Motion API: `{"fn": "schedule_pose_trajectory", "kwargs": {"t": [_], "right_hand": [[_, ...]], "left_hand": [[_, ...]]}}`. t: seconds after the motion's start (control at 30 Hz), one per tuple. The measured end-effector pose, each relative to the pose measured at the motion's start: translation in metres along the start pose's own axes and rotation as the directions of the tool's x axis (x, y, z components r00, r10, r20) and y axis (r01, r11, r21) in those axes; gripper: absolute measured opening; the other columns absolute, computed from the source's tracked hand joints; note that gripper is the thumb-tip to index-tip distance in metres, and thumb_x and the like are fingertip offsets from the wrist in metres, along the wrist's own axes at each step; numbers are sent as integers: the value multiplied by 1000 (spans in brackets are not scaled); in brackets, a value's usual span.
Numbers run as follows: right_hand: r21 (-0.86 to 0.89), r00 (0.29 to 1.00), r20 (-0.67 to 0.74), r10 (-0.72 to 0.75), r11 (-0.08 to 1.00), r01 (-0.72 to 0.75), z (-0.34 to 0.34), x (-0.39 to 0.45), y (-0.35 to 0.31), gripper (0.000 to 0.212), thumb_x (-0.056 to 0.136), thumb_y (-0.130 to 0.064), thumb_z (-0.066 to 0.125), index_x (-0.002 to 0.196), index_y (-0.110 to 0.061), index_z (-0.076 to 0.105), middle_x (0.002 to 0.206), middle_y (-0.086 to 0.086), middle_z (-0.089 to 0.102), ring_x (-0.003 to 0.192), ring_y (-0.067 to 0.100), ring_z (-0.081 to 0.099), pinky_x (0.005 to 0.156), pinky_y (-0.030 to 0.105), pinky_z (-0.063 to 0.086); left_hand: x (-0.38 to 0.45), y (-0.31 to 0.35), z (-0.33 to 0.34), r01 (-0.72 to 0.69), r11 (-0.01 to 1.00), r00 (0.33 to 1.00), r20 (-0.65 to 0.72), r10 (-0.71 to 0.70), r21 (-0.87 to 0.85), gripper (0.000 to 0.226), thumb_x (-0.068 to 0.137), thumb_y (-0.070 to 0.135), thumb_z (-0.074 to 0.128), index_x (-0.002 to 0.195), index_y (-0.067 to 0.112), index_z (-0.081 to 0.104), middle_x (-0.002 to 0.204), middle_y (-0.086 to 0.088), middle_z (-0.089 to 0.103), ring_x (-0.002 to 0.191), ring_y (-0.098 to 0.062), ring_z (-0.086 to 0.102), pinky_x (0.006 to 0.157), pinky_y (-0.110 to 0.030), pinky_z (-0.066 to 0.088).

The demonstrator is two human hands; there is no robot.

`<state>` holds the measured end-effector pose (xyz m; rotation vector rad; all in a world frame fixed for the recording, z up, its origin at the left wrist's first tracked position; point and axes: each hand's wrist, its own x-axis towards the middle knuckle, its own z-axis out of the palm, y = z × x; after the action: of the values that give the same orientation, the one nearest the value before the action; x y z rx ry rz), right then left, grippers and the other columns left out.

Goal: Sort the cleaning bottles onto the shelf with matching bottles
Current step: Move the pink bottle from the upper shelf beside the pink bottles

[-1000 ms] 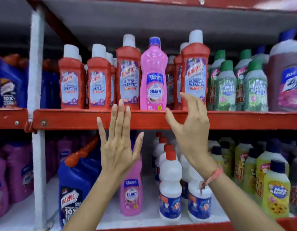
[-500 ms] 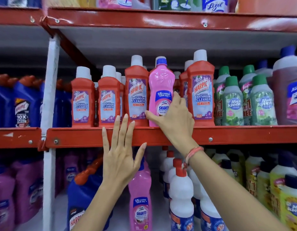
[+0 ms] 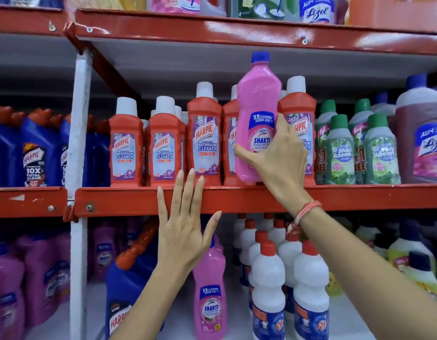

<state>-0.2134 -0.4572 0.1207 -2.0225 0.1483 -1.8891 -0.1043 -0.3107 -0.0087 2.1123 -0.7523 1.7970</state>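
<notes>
A pink Shakti bottle (image 3: 258,104) with a blue cap is lifted just off the middle shelf, in front of the red Harpic bathroom cleaner bottles (image 3: 204,138). My right hand (image 3: 278,158) grips its lower half, thumb on the left side. My left hand (image 3: 185,229) is raised flat with fingers spread, fingertips against the red front rail of the middle shelf (image 3: 359,197), holding nothing. A second pink Shakti bottle (image 3: 210,298) stands upright on the lower shelf, just below my left hand.
Green Max Kleen bottles (image 3: 340,153) and a large Lizol bottle (image 3: 426,138) stand right of the Harpic row. Blue Harpic bottles (image 3: 36,153) fill the left bay. White red-capped bottles (image 3: 269,285), purple bottles (image 3: 41,278) and a blue Harpic jug (image 3: 124,303) occupy the lower shelf.
My right hand reached the pink Shakti bottle among the red Harpic bottles, closed on it and lifted it up off the shelf. My left hand stayed at the shelf rail.
</notes>
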Motion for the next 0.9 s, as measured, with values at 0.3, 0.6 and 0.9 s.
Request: {"fn": "schedule_pose_trajectory", "kwargs": {"t": [0.3,0.6,0.9], "right_hand": [[38,998,-43,40,999,-38,-39,-47,-9,99,58,-72,73,134,-12,52,122,3,67,106,20,66,88,37,57],[116,988,61,142,982,-149,-35,-147,1,95,56,-67,78,132,-16,55,117,-2,69,100,15,68,85,37,58],[146,937,213,278,939,-312,-2,-229,23,93,55,-58,85,133,-19,51,118,-4,68,101,13,69,84,38,60]], "left_hand": [[-41,0,-20,-18,998,1000,0,18,-62,71,103,51,28,157,6,18,167,-10,13,154,-26,11,122,-62,5],[-126,-8,-19,11,994,995,99,0,-110,71,103,50,28,155,3,23,165,-12,18,154,-24,12,123,-60,7],[-194,-10,-6,46,986,952,305,5,-159,71,102,48,29,156,3,20,166,-13,17,154,-24,13,125,-55,3]]}}
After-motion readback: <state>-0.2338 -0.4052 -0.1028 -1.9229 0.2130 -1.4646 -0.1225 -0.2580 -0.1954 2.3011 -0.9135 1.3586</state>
